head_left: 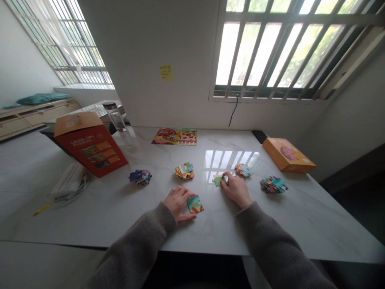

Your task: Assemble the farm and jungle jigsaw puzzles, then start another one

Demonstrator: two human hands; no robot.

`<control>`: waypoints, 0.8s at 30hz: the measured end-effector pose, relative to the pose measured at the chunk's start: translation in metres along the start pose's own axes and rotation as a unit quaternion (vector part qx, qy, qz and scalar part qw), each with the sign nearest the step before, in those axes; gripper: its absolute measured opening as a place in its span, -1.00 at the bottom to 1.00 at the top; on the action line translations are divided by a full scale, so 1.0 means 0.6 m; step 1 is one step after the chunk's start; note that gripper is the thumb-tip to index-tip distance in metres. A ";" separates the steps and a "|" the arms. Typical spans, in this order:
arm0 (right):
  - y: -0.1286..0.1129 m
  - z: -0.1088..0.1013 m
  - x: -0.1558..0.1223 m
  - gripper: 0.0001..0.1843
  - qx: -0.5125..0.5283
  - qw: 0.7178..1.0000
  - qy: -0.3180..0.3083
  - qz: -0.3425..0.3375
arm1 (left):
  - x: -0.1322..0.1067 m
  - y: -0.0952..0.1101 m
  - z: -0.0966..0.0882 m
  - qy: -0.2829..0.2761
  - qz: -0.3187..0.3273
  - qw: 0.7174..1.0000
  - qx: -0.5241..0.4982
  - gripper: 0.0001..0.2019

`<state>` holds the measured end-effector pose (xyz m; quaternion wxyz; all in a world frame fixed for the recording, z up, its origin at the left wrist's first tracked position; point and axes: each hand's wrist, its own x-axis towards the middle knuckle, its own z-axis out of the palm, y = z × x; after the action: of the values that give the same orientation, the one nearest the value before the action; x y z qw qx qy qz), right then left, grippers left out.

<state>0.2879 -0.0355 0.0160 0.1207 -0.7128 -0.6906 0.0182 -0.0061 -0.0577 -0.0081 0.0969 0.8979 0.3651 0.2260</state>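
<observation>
My left hand (178, 202) rests on the table with thumb and fingers apart around the left side of a colourful puzzle piece (196, 204). Its fingertips reach the piece's upper edge, and the thumb lies by the lower edge. Farther right, my right hand (236, 188) pinches a green puzzle piece (217, 180) flat against the tabletop; fingers cover its right end. Beyond the hands lie a stack of yellowish puzzle pieces (184, 171) and a pile of light puzzle pieces (244, 170). Teal and dark puzzle pieces (273, 185) are heaped to the right, purple puzzle pieces (140, 177) to the left.
A farm picture board (174, 137) lies near the wall. On the left stand a red puzzle box (93, 146) and a clear bottle (116, 117), with a white cable (75, 188) in front. An orange box (288, 155) and a dark phone-like object (259, 137) lie at right.
</observation>
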 end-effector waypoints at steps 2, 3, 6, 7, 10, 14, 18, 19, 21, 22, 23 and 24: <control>-0.002 -0.002 -0.002 -0.71 -0.003 1.000 -0.003 -0.001 | -0.003 0.005 0.004 -0.023 -0.013 0.999 0.020 -0.39; -0.003 -0.003 -0.003 -0.72 -0.002 1.000 -0.003 -0.002 | -0.004 0.007 0.003 -0.029 -0.017 0.999 0.019 -0.44; -0.004 -0.006 -0.004 -0.72 0.002 1.000 -0.004 -0.006 | -0.005 0.009 -0.006 -0.041 -0.018 0.999 -0.004 -0.59; -0.004 -0.006 -0.004 -0.73 0.003 1.000 -0.003 -0.008 | -0.008 0.009 -0.010 -0.045 -0.017 0.999 -0.012 -0.62; 0.000 -0.005 -0.004 -0.74 0.004 1.000 0.001 -0.014 | -0.021 0.006 -0.024 -0.051 -0.012 0.998 -0.030 -0.66; 0.001 0.002 -0.003 -0.73 0.038 0.996 0.066 -0.040 | -0.036 -0.003 -0.037 -0.050 -0.007 0.998 -0.048 -0.64; -0.030 0.010 0.001 -0.74 0.118 0.974 0.127 -0.144 | -0.034 -0.015 -0.041 -0.006 0.002 0.997 -0.081 -0.56; -0.044 0.011 0.003 -0.73 0.137 0.966 0.124 -0.179 | -0.031 -0.018 -0.041 0.009 0.002 0.996 -0.087 -0.58; -0.073 0.010 0.012 -0.70 0.165 0.946 0.103 -0.258 | -0.028 -0.025 -0.038 0.035 -0.002 0.996 -0.087 -0.64; -0.088 0.008 0.019 -0.68 0.172 0.936 0.092 -0.292 | -0.027 -0.028 -0.036 0.044 -0.003 0.995 -0.084 -0.67; -0.102 0.005 0.029 -0.66 0.175 0.927 0.080 -0.321 | -0.026 -0.031 -0.033 0.054 -0.004 0.995 -0.080 -0.70; -0.116 0.002 0.040 -0.65 0.176 0.921 0.070 -0.340 | -0.026 -0.034 -0.031 0.063 -0.004 0.995 -0.078 -0.72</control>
<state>0.2208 -0.0102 0.0321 0.2912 -0.4015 -0.8670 0.0468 -0.0372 -0.0539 -0.0036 0.1444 0.8702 0.3551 0.3096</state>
